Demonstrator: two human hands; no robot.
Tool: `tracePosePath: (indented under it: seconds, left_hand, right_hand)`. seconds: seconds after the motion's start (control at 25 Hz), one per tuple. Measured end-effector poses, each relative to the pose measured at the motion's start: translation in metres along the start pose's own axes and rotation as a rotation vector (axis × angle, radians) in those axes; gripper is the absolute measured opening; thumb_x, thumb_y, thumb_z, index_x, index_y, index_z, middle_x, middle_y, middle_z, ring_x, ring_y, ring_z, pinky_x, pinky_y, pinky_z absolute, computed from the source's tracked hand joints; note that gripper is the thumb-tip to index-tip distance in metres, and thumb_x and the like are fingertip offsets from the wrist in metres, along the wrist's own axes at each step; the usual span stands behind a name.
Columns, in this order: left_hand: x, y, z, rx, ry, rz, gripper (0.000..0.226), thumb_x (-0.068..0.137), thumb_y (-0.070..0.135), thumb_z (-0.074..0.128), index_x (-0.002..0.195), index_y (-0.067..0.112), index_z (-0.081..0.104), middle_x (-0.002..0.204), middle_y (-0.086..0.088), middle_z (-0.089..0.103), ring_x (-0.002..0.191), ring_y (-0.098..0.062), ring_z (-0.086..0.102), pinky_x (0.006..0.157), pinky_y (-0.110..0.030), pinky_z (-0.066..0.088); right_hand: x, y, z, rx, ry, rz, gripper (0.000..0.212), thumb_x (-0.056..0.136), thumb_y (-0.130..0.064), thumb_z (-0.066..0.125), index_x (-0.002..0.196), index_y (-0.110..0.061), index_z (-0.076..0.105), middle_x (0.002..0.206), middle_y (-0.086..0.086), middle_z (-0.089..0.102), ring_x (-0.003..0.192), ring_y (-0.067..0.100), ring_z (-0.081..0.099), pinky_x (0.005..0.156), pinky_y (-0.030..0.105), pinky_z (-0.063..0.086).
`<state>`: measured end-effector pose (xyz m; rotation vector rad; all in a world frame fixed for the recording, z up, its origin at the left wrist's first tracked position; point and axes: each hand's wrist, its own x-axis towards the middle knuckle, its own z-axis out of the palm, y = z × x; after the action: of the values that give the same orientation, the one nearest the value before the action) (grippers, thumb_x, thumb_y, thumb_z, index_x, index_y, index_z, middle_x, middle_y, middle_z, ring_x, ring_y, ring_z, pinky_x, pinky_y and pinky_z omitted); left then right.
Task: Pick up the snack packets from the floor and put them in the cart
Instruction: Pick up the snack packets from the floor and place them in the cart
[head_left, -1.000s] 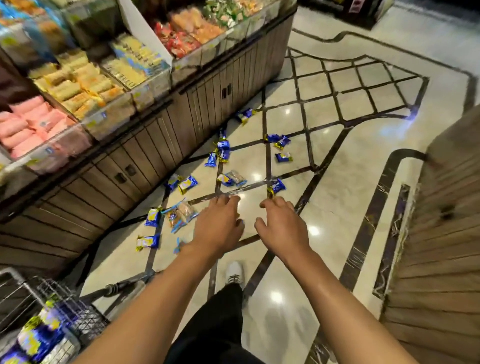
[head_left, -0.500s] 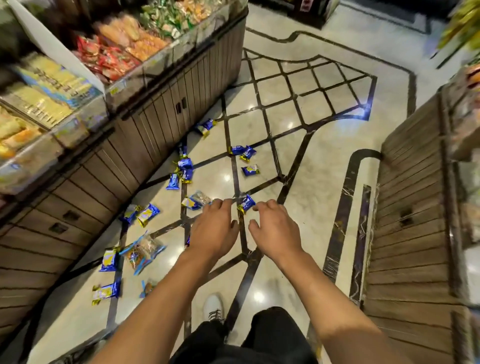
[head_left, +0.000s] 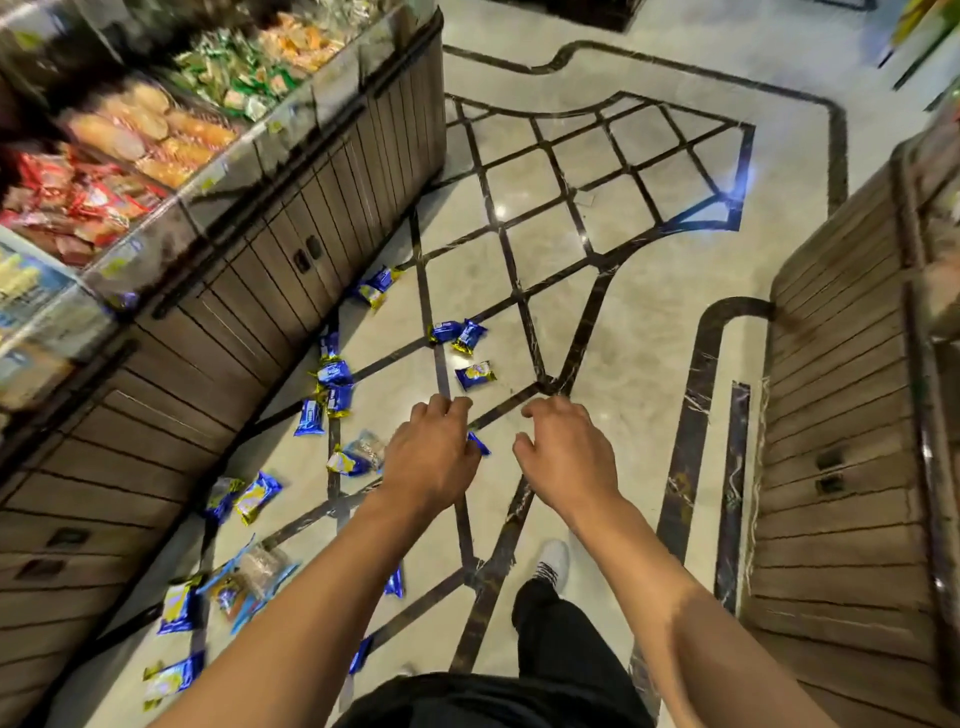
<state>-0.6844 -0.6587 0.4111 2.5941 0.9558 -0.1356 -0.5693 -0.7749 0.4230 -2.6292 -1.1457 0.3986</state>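
Observation:
Several blue and yellow snack packets lie scattered on the marble floor beside the left display counter. One packet (head_left: 475, 375) lies just beyond my hands, a pair (head_left: 458, 333) a little farther on, and one (head_left: 172, 678) near the bottom left. My left hand (head_left: 431, 457) hovers above the floor with fingers loosely curled and empty; a packet's corner (head_left: 479, 444) shows beside it. My right hand (head_left: 566, 454) hangs beside it, fingers apart, holding nothing. The cart is out of view.
A wooden display counter (head_left: 249, 291) with bins of wrapped snacks runs along the left. Another wooden counter (head_left: 841, 467) stands on the right. My dark trousers and a white shoe (head_left: 553, 564) show at the bottom. Two larger clear-and-blue bags (head_left: 249, 577) lie among the packets.
I have stepped forward along the aisle; the cart has dropped out of view at the bottom left. Both hands stay empty out in front, now over packets that lay farther ahead.

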Motion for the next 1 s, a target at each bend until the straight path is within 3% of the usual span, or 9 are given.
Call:
tracePosePath:
  seconds: [0.44,0.68,0.88,1.0]
  left_hand:
    - [0.194,0.13,-0.012,0.021,0.002,-0.057,0.049,0.095,0.031,0.05,0.142,0.019,0.039,0.134,-0.007,0.049,0.121,-0.028,0.045,0.091,-0.042,0.045]
    - [0.304,0.14,-0.008,-0.017,-0.029,-0.136,0.051,0.094,0.03,0.05,0.142,0.019,0.04,0.137,-0.008,0.048,0.124,-0.029,0.045,0.092,-0.041,0.045]
    - [0.404,0.134,-0.016,-0.057,-0.037,-0.233,0.046,0.094,0.03,0.05,0.138,0.019,0.043,0.142,-0.006,0.048,0.13,-0.027,0.043,0.109,-0.047,0.037]
    - [0.463,0.127,-0.034,-0.076,-0.012,-0.268,0.047,0.093,0.03,0.05,0.138,0.018,0.044,0.133,-0.007,0.053,0.122,-0.03,0.048,0.094,-0.045,0.047]
  right_hand:
    - [0.174,0.144,-0.082,-0.059,-0.055,-0.042,0.034,0.096,-0.031,0.047,0.126,-0.019,0.058,0.123,0.004,0.055,0.117,0.024,0.05,0.082,0.036,0.048]
    - [0.289,0.168,-0.097,-0.044,-0.107,-0.102,0.04,0.094,-0.033,0.049,0.131,-0.02,0.056,0.124,0.003,0.054,0.118,0.024,0.049,0.082,0.036,0.048]
    - [0.399,0.175,-0.116,-0.146,-0.18,-0.198,0.042,0.094,-0.033,0.047,0.132,-0.018,0.054,0.125,0.004,0.054,0.118,0.025,0.048,0.083,0.036,0.047]
    - [0.461,0.172,-0.128,-0.194,-0.19,-0.262,0.042,0.095,-0.033,0.046,0.134,-0.019,0.053,0.126,0.003,0.054,0.117,0.024,0.048,0.081,0.036,0.046]
